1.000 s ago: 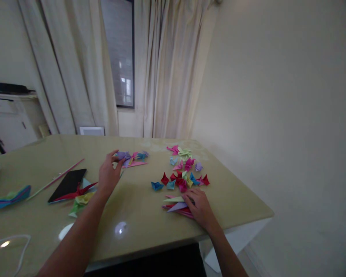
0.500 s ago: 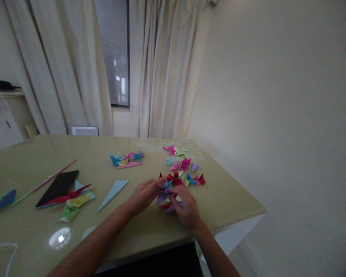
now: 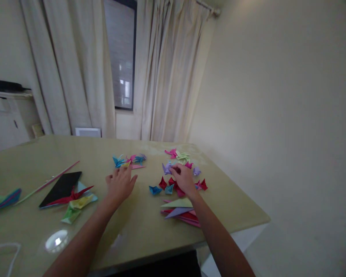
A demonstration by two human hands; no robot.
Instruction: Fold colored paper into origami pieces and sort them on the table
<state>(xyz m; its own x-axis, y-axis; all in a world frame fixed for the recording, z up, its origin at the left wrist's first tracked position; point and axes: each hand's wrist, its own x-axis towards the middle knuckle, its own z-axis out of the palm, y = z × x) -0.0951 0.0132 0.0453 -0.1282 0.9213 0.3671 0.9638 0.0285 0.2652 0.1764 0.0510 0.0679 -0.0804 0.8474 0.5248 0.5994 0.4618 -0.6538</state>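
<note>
My right hand (image 3: 183, 177) pinches a small purple origami piece (image 3: 166, 168) among the folded pieces at the back right. With fingers spread, my left hand (image 3: 118, 185) reaches over the table just in front of a blue origami crane (image 3: 118, 161) and a pink folded strip (image 3: 138, 166). Below my right hand lie small folded pieces, among them a blue one (image 3: 155, 190), a red one (image 3: 162, 183) and a teal one (image 3: 169, 189). Nearer me, a pile of long folded papers (image 3: 178, 212) in green, purple, red and pink lies partly behind my right forearm.
To the left, a red paper crane (image 3: 72, 196) and yellow-green folded paper (image 3: 75, 209) lie by a black flat object (image 3: 62, 188). A long pink-green strip (image 3: 49, 181) stretches beyond it. A wall (image 3: 276, 134) borders the table (image 3: 227, 207) on the right.
My right hand has moved away from me with the purple piece. My left hand has let go and swung left, spreading its fingers. The long pale-blue folded paper no longer shows.
</note>
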